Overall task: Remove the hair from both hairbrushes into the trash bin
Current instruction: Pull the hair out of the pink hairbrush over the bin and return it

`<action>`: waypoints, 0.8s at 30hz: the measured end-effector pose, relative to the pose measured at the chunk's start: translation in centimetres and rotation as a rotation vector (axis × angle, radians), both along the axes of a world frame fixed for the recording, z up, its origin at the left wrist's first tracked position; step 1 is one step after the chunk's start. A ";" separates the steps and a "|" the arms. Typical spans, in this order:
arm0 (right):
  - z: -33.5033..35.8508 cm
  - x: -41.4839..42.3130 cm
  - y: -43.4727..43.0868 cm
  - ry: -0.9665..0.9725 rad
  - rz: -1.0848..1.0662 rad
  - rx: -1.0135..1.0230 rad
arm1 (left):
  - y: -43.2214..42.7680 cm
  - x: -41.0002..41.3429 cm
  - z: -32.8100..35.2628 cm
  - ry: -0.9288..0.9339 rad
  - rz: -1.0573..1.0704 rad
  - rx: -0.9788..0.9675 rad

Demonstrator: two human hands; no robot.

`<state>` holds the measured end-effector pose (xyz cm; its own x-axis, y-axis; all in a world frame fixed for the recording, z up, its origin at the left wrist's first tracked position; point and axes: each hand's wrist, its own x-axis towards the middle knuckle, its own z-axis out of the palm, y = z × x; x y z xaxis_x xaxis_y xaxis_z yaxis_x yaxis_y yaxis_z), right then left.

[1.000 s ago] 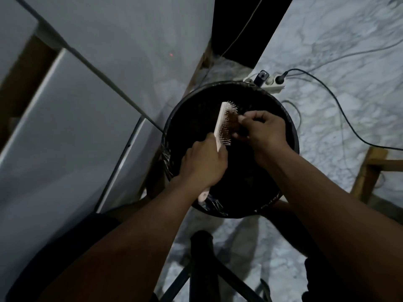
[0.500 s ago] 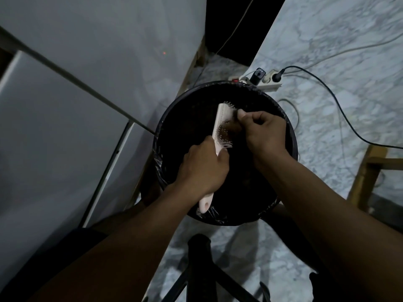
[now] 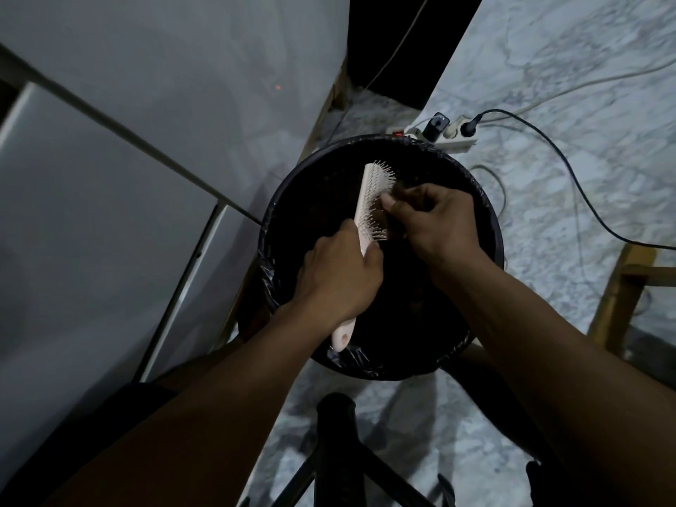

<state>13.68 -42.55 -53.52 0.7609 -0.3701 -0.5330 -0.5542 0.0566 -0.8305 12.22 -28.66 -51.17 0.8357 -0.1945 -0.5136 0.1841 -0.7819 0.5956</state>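
Observation:
A pale pink hairbrush (image 3: 369, 199) is held over a round black trash bin (image 3: 490, 228) lined with a black bag. My left hand (image 3: 338, 276) is closed around the brush's handle, whose end (image 3: 343, 336) sticks out below the fist. The bristles face right. My right hand (image 3: 435, 221) pinches a dark clump of hair (image 3: 402, 184) at the bristles, fingers closed on it. Only one hairbrush is in view.
A white power strip (image 3: 453, 137) with plugs and cables lies on the marble floor behind the bin. A grey cabinet (image 3: 109, 214) stands at the left. A wooden frame (image 3: 618, 290) is at the right, and a black stand (image 3: 338, 451) rises in front of me.
My right hand has shifted slightly down and right along the bristles, pulling the hair away; more bare bristles show at the brush's tip. The left hand keeps its grip.

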 end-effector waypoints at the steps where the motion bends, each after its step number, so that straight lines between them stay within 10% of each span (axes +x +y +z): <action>1: 0.3 0.0 0.1 0.016 -0.034 0.049 | 0.1 0.2 0.0 -0.008 0.004 -0.010; 6: 1.4 0.3 0.6 0.093 -0.115 0.385 | 0.5 0.6 -0.3 -0.007 0.040 -0.001; 12: 0.9 -0.2 1.0 0.007 0.020 0.120 | 0.5 0.4 -0.6 -0.014 0.007 0.024; 24: 1.9 0.9 0.4 0.094 -0.075 0.475 | 0.7 1.0 -1.0 -0.013 0.034 -0.038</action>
<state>14.54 -42.15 -51.65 0.6815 -0.1218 -0.7216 -0.6057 0.4596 -0.6496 13.21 -27.94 -52.15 0.8487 -0.1852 -0.4953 0.2022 -0.7518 0.6276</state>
